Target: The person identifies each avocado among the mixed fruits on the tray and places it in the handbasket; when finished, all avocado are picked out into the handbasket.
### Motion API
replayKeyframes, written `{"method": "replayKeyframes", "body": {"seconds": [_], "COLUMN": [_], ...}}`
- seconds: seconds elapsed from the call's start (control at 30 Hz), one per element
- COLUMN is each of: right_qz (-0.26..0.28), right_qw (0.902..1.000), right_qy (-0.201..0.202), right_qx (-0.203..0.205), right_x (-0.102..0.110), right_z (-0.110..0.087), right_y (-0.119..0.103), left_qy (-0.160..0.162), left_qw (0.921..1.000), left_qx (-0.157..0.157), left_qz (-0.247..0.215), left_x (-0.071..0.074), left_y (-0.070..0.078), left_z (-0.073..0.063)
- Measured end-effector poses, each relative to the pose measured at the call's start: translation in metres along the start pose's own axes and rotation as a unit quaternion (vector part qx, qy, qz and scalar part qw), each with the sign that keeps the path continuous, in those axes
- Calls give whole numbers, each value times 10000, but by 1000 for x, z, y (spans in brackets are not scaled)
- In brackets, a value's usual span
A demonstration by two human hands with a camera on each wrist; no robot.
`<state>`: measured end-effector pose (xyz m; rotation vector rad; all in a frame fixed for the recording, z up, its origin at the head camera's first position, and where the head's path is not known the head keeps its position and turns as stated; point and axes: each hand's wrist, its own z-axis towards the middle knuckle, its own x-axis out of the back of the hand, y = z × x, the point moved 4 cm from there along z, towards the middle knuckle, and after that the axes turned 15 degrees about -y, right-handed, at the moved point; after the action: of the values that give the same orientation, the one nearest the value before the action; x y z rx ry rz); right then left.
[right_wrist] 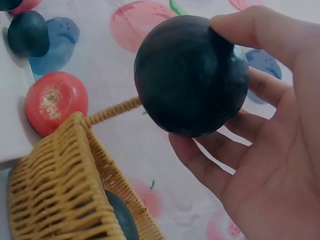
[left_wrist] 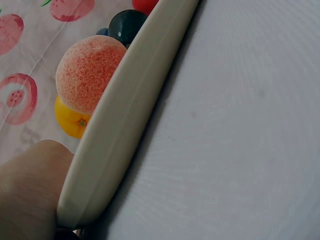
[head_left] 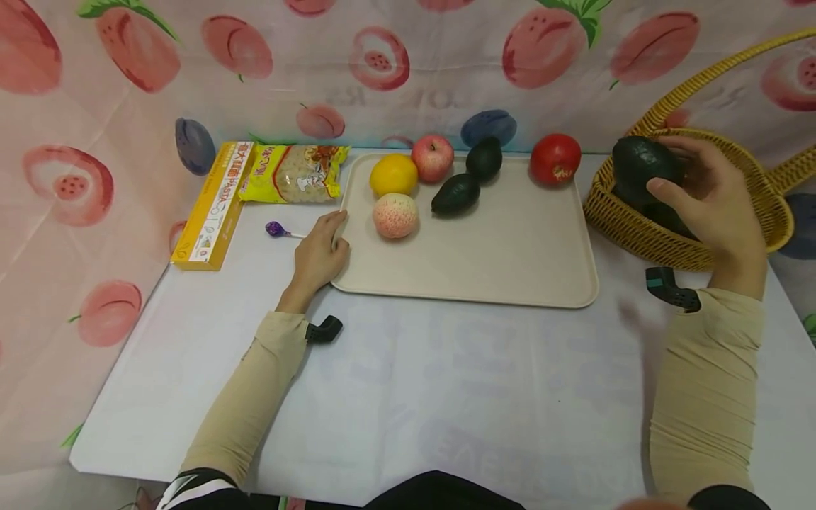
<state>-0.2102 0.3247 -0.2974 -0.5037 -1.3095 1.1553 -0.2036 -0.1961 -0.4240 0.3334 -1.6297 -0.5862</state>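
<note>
My right hand [head_left: 720, 195] holds a dark green avocado [head_left: 644, 166] between thumb and fingers, over the wicker basket [head_left: 644, 241]. In the right wrist view the held avocado [right_wrist: 190, 75] is seen close up, fingers curled about its side. Another dark green fruit [right_wrist: 120, 215] lies in the basket, partly hidden. At the left edge of the beige tray [head_left: 497, 262], my left hand [head_left: 319, 251] grips the rim; some of its fingers are hidden. On the tray sit two avocados [head_left: 455, 195], a peach [head_left: 395, 216], a yellow fruit [head_left: 393, 175], an apple [head_left: 433, 159] and a tomato [head_left: 554, 159].
Left of the tray are a yellow pasta box [head_left: 213, 205], a yellow food packet [head_left: 293, 173] and a purple-wrapped lollipop [head_left: 275, 229]. A fruit-print cloth [head_left: 382, 106] hangs behind the white table [head_left: 446, 382]. The basket's handle [head_left: 714, 74] arches up at the right.
</note>
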Motion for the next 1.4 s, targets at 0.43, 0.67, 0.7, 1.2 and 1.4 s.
{"method": "replayKeyframes", "body": {"seconds": [0.43, 0.67, 0.7, 1.2, 1.4], "right_qz": [544, -56, -112, 88, 49], "right_qw": [9953, 9970, 9964, 9713, 9654], "right_qy": [238, 745, 827, 1939, 2077], "right_qx": [761, 220, 117, -1376, -1573], "right_x": [18, 29, 30, 45, 49], "right_z": [-11, -18, -18, -21, -23], "right_y": [0, 10, 12, 34, 43], "left_qy": [-5, -61, -59, -71, -7], "left_qw": [10000, 9999, 9999, 9999, 10000], "left_qx": [69, 115, 107, 79, 39], "left_qz": [-17, -7, 2, -14, 40], "left_x": [-2, -3, -2, -1, -2], "left_y": [-2, -2, -2, -2, -2], "left_z": [2, 2, 1, 1, 1]}}
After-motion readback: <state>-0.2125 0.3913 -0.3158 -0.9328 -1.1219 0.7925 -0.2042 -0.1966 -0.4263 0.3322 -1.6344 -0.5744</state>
